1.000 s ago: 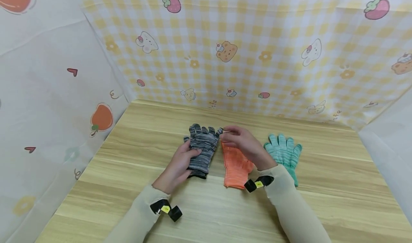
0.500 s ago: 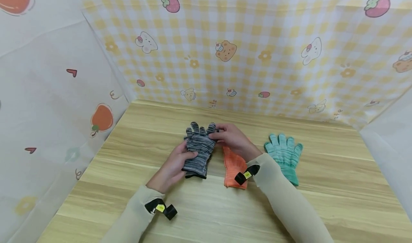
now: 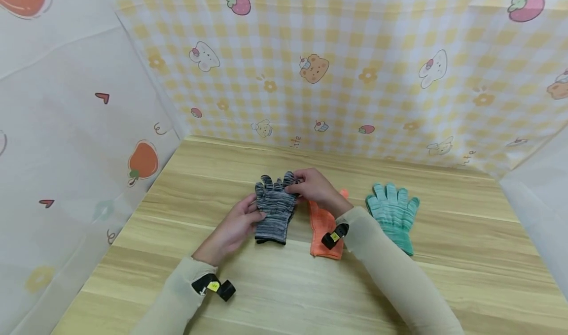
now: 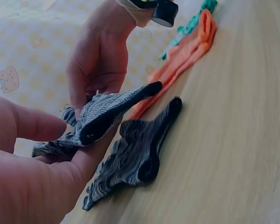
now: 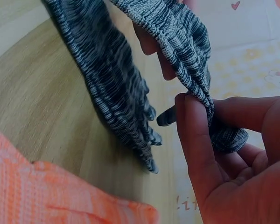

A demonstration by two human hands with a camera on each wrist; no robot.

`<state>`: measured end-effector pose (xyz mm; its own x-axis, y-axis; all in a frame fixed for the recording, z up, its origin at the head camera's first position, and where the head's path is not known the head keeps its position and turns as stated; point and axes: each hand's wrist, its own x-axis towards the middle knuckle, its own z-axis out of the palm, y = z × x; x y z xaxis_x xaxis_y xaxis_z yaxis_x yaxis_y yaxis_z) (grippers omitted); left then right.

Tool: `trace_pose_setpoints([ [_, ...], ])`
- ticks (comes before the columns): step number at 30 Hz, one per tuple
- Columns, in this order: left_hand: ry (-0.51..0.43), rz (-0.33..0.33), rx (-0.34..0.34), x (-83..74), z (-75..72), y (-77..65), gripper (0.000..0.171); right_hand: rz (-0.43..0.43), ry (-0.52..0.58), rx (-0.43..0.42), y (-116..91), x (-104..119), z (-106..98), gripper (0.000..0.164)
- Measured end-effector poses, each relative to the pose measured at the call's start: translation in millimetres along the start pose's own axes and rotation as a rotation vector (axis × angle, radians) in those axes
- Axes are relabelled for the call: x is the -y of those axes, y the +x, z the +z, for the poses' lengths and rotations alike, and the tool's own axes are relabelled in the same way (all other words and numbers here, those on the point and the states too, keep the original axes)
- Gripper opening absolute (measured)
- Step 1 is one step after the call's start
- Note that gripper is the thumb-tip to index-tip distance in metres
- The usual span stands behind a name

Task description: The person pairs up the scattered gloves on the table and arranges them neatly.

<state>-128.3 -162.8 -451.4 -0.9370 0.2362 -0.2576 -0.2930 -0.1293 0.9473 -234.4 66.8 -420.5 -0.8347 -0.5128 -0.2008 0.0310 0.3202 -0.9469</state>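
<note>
A grey-and-black knit glove (image 3: 275, 212) is held between both hands, raised over a second, matching glove (image 4: 140, 144) that lies on the table. My left hand (image 3: 237, 224) pinches the upper glove along its left side, thumb on top and fingers beneath. At the finger end, on the right edge, my right hand (image 3: 316, 189) pinches the same glove between thumb and fingers; the right wrist view shows its fabric (image 5: 196, 84) gathered there. From above, the upper glove hides most of the lower one.
An orange glove (image 3: 323, 226) lies right of the grey pair, partly under my right forearm. Farther right is a green glove (image 3: 395, 217). A checked cloth (image 3: 337, 103) hangs behind the wooden table (image 3: 275, 285), with a white printed cloth (image 3: 80, 152) on the left.
My right hand has moved left and slightly up with the glove's finger edge. My left hand has shifted a little left. The upper glove now sits more upright, lined up over the lower one.
</note>
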Motion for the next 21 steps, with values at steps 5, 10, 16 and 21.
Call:
trace_pose_setpoints([
  [5, 0.052, -0.027, -0.027, 2.3, 0.0, 0.0, 0.083, 0.013, -0.041, -0.011, 5.1, -6.4, 0.7, 0.047],
  [10, 0.079, -0.027, -0.038, 4.9, -1.6, -1.2, 0.081, 0.023, -0.061, -0.013, 7.2, -8.8, 3.5, 0.046],
  [16, 0.1, -0.002, -0.054, 7.3, -4.5, -1.6, 0.083, 0.015, -0.103, -0.028, 9.0, -11.8, 6.5, 0.042],
  [21, 0.204, 0.036, -0.091, 10.1, -4.6, -4.6, 0.089, 0.037, -0.163, -0.04, 9.2, -14.1, 8.5, 0.033],
])
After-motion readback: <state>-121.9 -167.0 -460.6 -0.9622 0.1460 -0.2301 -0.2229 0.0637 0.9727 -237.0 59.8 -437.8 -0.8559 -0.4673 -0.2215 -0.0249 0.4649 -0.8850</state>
